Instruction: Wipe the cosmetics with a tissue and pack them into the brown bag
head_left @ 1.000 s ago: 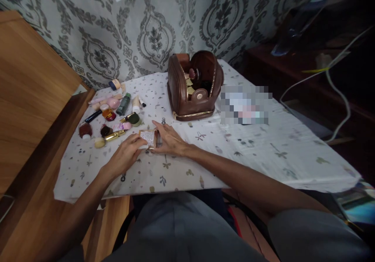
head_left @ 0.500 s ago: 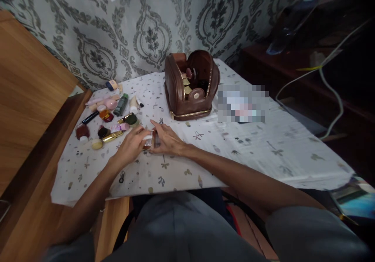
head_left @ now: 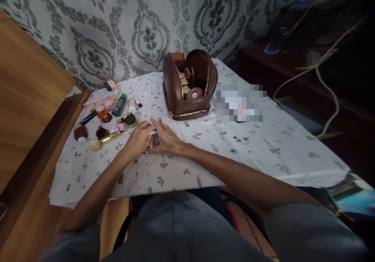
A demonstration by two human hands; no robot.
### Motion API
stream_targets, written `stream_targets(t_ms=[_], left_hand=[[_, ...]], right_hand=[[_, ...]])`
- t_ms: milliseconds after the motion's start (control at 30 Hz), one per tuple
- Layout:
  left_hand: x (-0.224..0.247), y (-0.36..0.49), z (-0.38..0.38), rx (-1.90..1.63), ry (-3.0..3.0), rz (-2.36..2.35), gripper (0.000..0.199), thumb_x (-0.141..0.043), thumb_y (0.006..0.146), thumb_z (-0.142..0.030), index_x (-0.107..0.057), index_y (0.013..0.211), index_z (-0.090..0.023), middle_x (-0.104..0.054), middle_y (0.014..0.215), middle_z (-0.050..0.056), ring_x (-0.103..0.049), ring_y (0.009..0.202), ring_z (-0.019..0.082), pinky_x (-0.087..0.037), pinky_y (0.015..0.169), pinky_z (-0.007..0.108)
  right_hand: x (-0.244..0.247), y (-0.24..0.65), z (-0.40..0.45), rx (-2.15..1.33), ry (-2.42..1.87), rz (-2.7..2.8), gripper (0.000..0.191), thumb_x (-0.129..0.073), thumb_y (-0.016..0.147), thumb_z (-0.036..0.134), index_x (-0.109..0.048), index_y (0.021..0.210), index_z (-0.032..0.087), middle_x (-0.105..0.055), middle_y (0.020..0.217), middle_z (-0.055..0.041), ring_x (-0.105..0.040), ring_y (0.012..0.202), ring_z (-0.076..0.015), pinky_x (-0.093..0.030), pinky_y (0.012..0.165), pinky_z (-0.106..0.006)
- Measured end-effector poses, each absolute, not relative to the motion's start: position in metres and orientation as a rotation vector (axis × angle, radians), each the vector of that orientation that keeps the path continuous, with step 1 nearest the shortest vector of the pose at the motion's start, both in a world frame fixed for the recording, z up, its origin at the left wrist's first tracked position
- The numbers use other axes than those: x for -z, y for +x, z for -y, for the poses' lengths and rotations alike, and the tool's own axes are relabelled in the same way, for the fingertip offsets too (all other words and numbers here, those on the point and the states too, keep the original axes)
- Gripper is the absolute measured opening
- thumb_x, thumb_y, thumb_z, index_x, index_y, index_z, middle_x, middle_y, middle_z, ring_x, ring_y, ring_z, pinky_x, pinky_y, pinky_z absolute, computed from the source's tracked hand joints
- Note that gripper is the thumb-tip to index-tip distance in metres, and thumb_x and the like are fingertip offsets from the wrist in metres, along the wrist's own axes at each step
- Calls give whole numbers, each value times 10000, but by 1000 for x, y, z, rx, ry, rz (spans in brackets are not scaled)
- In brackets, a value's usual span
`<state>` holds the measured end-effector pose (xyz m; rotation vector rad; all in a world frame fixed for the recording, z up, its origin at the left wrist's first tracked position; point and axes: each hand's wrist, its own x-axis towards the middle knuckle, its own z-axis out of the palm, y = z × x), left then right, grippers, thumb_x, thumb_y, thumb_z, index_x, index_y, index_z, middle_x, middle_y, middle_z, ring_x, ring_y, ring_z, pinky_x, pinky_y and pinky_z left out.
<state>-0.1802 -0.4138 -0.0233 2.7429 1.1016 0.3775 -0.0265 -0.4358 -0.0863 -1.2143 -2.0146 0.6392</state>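
Observation:
On the near part of the table, a small rectangular case with a rose-gold edge (head_left: pixel 150 146) lies between my two hands and is mostly covered by them. My right hand (head_left: pixel 168 139) grips its right side, thumb and fingers around it. From the left, my left hand (head_left: pixel 140 137) bends its fingers over the top of the case. A small white thing (head_left: pixel 152 132) shows under those fingertips; its kind I cannot make out. Close to my left hand lie a gold tube (head_left: pixel 111 137) and a dark green round-capped container (head_left: pixel 131 120).
A brown leather cosmetic bag (head_left: pixel 190 107) stands unzipped behind my hands, with several items inside. To its right lies a blurred-out object (head_left: pixel 240 103). Bottles and tubes, including a green bottle (head_left: pixel 119 104) and an amber jar (head_left: pixel 104 115), crowd the left side. A patterned wall stands behind.
My left hand has slid right across the case, so its fingers now meet my right hand and hide more of the case. My right hand stays around it. The view shifts slightly.

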Motion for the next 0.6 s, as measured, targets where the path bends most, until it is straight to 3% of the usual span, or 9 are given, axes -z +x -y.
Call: stream_targets(t_ms=[300, 600], left_hand=[[19, -210, 451, -371, 2705, -953, 257, -435, 929, -92, -648, 1008, -211, -582, 984, 56, -563, 948, 212, -491, 842, 341], [38, -249, 451, -713, 2502, -1189, 170, -542, 928, -211, -669, 1040, -220, -640, 961, 51, -606, 925, 207, -487, 824, 318]], right_hand=[[92, -24, 434, -671, -1172, 1995, 1314, -893, 596, 416, -80, 1594, 151, -632, 1187, -152, -541, 1172, -341, -430, 1012, -526], [92, -26, 434, -668, -1192, 2033, 1116, -836, 679, 412, -218, 1563, 124, -620, 1196, -170, -543, 1159, -352, -436, 1015, -545]])
